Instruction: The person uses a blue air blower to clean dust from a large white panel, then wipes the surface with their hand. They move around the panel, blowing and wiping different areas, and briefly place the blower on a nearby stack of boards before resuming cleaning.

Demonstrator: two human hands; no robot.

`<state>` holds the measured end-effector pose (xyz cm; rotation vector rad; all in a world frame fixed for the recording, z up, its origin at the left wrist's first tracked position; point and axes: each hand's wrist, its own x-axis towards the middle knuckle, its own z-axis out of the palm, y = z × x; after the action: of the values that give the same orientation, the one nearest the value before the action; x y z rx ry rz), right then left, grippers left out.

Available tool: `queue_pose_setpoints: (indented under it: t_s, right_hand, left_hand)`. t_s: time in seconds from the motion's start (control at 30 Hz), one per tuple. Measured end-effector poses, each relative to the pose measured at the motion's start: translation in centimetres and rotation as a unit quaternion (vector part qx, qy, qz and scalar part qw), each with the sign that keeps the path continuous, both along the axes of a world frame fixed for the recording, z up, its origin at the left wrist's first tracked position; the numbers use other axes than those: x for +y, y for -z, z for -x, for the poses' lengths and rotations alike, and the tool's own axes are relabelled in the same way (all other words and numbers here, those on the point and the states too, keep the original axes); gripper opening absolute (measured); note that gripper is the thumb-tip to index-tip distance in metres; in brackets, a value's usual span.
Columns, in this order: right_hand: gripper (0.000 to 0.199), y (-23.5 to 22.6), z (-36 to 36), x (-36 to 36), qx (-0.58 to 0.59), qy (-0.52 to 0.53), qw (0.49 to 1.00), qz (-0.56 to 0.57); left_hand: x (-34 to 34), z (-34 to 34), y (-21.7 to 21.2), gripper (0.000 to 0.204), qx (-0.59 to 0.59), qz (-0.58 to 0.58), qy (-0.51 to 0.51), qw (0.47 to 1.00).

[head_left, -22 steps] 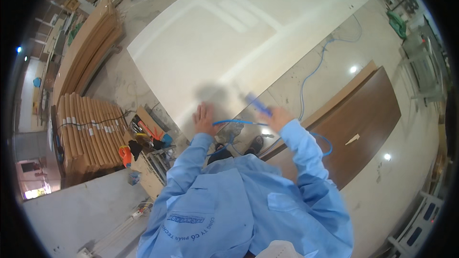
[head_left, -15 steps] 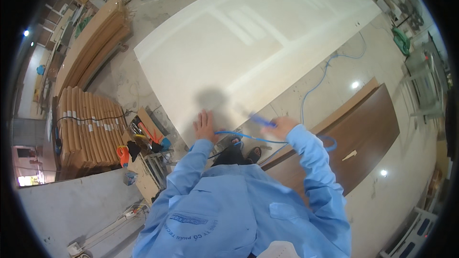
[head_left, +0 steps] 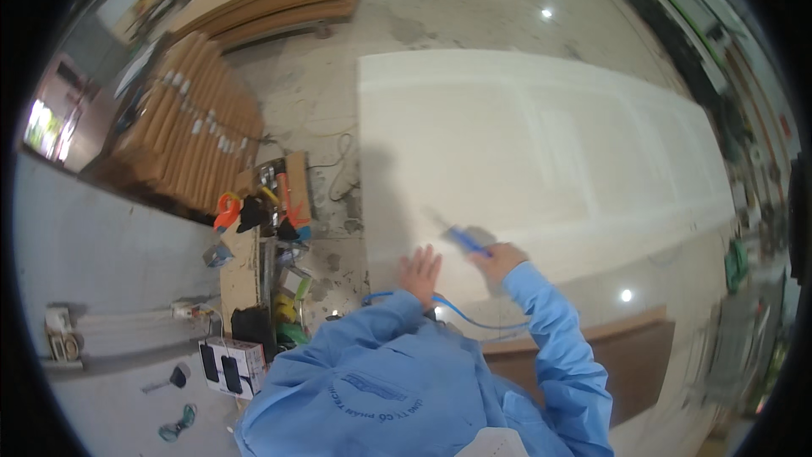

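Blue tool (head_left: 470, 242), off-white board (head_left: 474, 135), blue hose (head_left: 463, 316), light-blue sleeves (head_left: 558, 330), brown panel (head_left: 626, 366)

A large pale panel (head_left: 474, 144) spreads out flat as the working surface — smooth, faintly banded with light — and the person's left hand (head_left: 420, 271) rests, fingers spread, by its near edge. What bears the panel is hidden. To the left, a narrow wooden ledge (head_left: 239, 275) carries an orange object (head_left: 227, 211) and a black, cloth-like bundle (head_left: 251, 216) near its far end.

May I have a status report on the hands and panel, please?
Right hand holding blue tool. Left hand open over white panel. Blue hose by left hand.
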<state>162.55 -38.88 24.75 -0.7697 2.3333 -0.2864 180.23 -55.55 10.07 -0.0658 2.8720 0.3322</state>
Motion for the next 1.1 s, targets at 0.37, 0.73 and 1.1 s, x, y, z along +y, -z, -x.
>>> queue_pose_setpoints:
  t_s: [0.37, 0.73, 1.1]
  right_hand:
    - [0.071, 8.4, 18.2, -12.7, 0.097, 0.189, 0.964, 0.158]
    - [0.060, 3.6, 7.0, 1.9, -0.285, 0.020, 0.958, -0.001]
    - [0.060, -5.3, 1.3, 28.5, -0.252, 0.222, 0.942, -0.003]
  left_hand:
    - [0.8, -0.5, 0.1, 0.100, 0.082, -0.051, -0.057, 0.994]
    - [-0.4, -0.2, -4.0, 0.086, -0.018, -0.135, -0.012, 0.991]
    - [15.4, 5.1, 1.8, 0.053, -0.026, -0.278, 0.205, 0.938]
